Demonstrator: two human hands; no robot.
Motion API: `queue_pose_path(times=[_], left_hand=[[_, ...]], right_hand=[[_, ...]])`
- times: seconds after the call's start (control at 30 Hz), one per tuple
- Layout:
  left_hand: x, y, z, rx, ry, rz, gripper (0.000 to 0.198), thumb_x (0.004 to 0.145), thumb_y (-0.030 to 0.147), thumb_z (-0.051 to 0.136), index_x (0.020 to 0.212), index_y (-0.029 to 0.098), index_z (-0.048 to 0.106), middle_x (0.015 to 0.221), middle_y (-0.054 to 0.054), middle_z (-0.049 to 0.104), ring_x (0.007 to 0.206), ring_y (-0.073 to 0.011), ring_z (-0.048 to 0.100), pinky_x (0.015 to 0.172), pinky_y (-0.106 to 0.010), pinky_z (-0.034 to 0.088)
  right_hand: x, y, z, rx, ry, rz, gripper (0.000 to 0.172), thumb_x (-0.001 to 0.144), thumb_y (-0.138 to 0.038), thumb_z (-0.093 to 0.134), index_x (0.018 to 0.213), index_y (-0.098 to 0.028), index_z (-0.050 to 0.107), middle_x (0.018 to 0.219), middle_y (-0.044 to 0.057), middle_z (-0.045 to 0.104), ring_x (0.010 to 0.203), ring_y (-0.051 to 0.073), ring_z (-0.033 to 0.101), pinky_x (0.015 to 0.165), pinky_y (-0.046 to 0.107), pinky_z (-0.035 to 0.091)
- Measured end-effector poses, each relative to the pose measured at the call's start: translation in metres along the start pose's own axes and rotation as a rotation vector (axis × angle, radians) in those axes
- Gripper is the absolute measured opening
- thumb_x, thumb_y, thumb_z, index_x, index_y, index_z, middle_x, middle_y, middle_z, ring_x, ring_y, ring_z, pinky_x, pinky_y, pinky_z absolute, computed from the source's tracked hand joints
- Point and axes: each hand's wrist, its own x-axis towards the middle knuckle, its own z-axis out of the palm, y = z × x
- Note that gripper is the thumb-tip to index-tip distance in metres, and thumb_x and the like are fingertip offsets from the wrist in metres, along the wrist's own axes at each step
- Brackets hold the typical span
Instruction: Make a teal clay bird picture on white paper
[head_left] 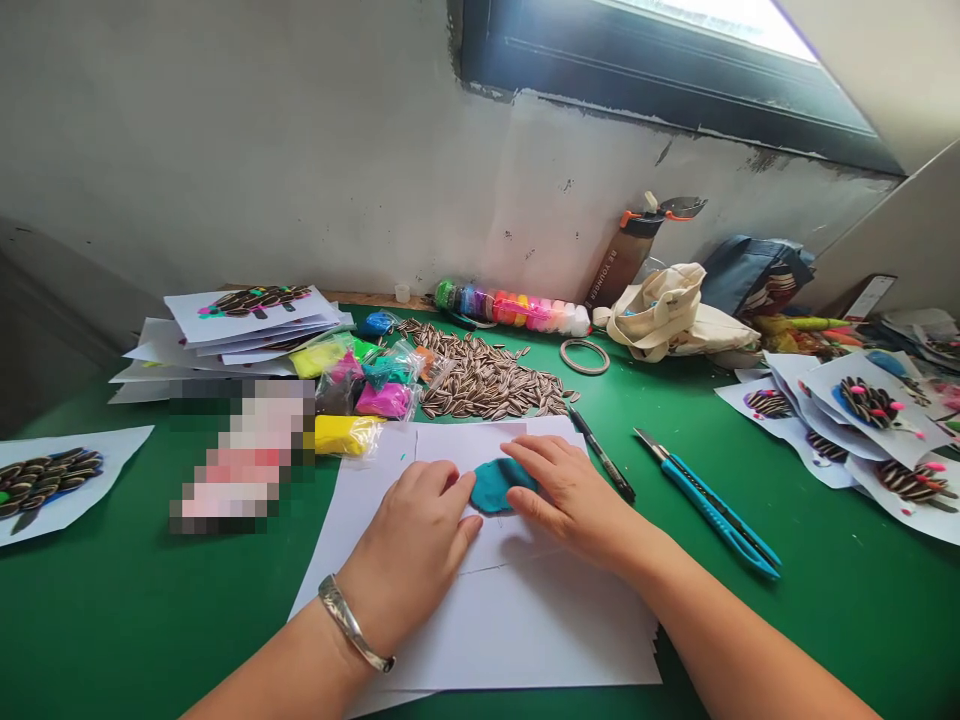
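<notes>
Teal clay patch (496, 487) on the white paper (525, 620), its left and upper-right edges hidden under the flattened, ungripping fingers of the left hand (416, 535) and right hand (574, 492); pixelated block (240, 455) nearby unreadable.

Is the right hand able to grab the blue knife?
Probably yes. The right hand rests on teal clay; the blue knife lies nearby on the green table, only a black pen between.
</notes>
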Motion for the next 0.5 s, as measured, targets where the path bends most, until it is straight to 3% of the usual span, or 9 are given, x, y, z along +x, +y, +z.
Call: queue_pose_path(times=[0.13, 0.27, 0.5], left_hand=[[-0.001, -0.001, 0.001, -0.013, 0.006, 0.001, 0.030, 0.091, 0.023, 0.048, 0.119, 0.017, 0.059, 0.105, -0.010, 0.058, 0.098, -0.0271, 0.051, 0.087, -0.045, 0.046], [-0.002, -0.002, 0.001, -0.016, 0.022, 0.013, 0.033, 0.091, 0.023, 0.049, 0.122, 0.017, 0.057, 0.108, -0.010, 0.059, 0.101, -0.0277, 0.051, 0.090, -0.046, 0.044], [-0.001, -0.002, -0.001, -0.038, 0.003, 0.017, 0.027, 0.092, 0.023, 0.046, 0.114, 0.016, 0.060, 0.106, -0.010, 0.058, 0.099, -0.0272, 0.051, 0.089, -0.046, 0.044]], right_hand=[[-0.006, 0.018, -0.011, 0.146, -0.047, 0.029, 0.046, 0.097, -0.044, 0.042, 0.137, -0.023, 0.049, 0.138, 0.009, 0.050, 0.128, 0.022, 0.043, 0.109, 0.041, 0.035], [-0.013, 0.032, -0.024, 0.224, -0.047, 0.094, 0.043, 0.094, -0.047, 0.048, 0.130, -0.026, 0.055, 0.132, 0.006, 0.057, 0.123, 0.022, 0.049, 0.105, 0.039, 0.041], [-0.020, 0.028, -0.031, 0.153, -0.091, 0.013, 0.038, 0.089, -0.035, 0.057, 0.126, -0.029, 0.060, 0.129, 0.006, 0.057, 0.121, 0.024, 0.052, 0.102, 0.039, 0.044]])
